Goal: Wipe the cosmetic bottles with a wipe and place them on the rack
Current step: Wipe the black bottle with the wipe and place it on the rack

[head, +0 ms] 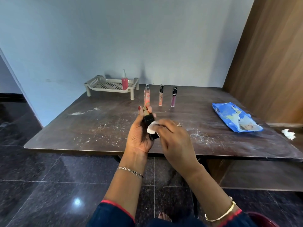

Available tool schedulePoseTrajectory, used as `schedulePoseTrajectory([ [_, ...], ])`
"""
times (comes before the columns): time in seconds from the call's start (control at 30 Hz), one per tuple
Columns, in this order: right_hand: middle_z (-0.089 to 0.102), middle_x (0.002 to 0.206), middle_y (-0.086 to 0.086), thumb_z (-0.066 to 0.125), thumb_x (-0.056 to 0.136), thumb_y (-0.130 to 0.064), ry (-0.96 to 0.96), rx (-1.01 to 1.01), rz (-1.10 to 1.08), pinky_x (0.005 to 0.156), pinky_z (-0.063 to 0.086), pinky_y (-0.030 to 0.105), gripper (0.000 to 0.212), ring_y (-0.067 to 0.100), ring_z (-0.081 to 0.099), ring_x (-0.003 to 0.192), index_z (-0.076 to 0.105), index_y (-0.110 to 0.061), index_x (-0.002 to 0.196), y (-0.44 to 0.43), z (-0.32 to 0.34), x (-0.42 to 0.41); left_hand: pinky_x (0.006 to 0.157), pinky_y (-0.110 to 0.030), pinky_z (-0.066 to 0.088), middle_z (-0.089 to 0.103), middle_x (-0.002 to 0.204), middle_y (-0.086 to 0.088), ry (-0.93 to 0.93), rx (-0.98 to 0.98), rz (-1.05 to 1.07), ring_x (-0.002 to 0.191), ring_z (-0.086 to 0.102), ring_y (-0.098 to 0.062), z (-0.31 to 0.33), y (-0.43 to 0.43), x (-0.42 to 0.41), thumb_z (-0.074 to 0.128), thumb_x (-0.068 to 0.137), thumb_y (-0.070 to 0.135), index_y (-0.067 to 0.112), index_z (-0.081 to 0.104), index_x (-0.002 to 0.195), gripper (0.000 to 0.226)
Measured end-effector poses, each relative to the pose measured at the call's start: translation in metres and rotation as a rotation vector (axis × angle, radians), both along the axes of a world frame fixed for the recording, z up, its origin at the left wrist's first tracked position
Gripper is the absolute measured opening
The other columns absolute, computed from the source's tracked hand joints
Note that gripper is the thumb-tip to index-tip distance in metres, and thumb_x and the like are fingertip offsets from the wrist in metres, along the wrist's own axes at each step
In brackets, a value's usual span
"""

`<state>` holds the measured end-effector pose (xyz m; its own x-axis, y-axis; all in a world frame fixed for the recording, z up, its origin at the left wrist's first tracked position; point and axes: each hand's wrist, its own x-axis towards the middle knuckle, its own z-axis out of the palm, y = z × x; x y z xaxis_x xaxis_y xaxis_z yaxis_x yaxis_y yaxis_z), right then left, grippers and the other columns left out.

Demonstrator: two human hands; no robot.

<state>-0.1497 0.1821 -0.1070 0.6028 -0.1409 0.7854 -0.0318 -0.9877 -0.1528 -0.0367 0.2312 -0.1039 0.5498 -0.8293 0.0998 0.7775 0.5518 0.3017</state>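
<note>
Left hand grips black bottle (tilted); right hand presses wipe — touching.

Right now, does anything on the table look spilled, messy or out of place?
Yes. White powdery specks are scattered over the table, with a smear near its left edge, and a crumpled used wipe lies loose by the right edge. The standing bottles look upright.
</note>
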Motion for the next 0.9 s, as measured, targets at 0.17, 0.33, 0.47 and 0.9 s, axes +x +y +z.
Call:
schedulePoseTrajectory([
  [0.17, 0.064, 0.110, 0.006, 0.050, 0.089, -0.002, -0.063, 0.054, 0.072, 0.071, 0.053, 0.036, 0.026, 0.022, 0.063, 0.093, 0.070, -0.006, 0.106, 0.001, -0.015, -0.009, 0.086, -0.035, 0.051, 0.070, 0.084, 0.008, -0.103, 0.073, 0.015, 0.073, 0.061, -0.005, -0.003, -0.003, 0.002, 0.056, 0.083, 0.035, 0.021, 0.065, 0.108, 0.030],
  [0.33, 0.066, 0.110, 0.004, 0.045, 0.089, -0.008, -0.024, 0.079, 0.052, 0.070, 0.054, 0.039, 0.030, 0.023, 0.063, 0.094, 0.071, -0.010, 0.106, 0.009, -0.006, 0.001, 0.088, -0.027, 0.053, 0.073, 0.089, 0.001, -0.076, 0.057, 0.043, 0.087, 0.070, -0.014, -0.008, -0.008, 0.000, 0.051, 0.090, 0.041, 0.016, 0.066, 0.100, 0.031],
  [0.47, 0.065, 0.111, 0.004, 0.048, 0.089, -0.005, -0.058, 0.105, 0.093, 0.077, 0.053, 0.034, 0.028, 0.020, 0.063, 0.098, 0.071, -0.008, 0.106, 0.018, -0.011, -0.002, 0.107, -0.053, 0.033, 0.071, 0.100, 0.009, -0.167, 0.061, 0.056, 0.116, 0.059, -0.011, -0.003, -0.004, 0.002, 0.048, 0.089, 0.048, 0.022, 0.066, 0.098, 0.032],
  [0.9, 0.068, 0.096, 0.004, 0.055, 0.084, 0.003, -0.170, 0.231, 0.009, 0.070, 0.053, 0.032, 0.027, 0.017, 0.063, 0.083, 0.072, -0.009, 0.100, 0.001, 0.006, 0.026, 0.101, -0.038, 0.046, 0.063, 0.119, -0.003, -0.101, -0.020, -0.051, 0.107, 0.066, -0.019, -0.005, -0.004, 0.003, 0.045, 0.095, 0.038, 0.012, 0.061, 0.114, 0.036],
])
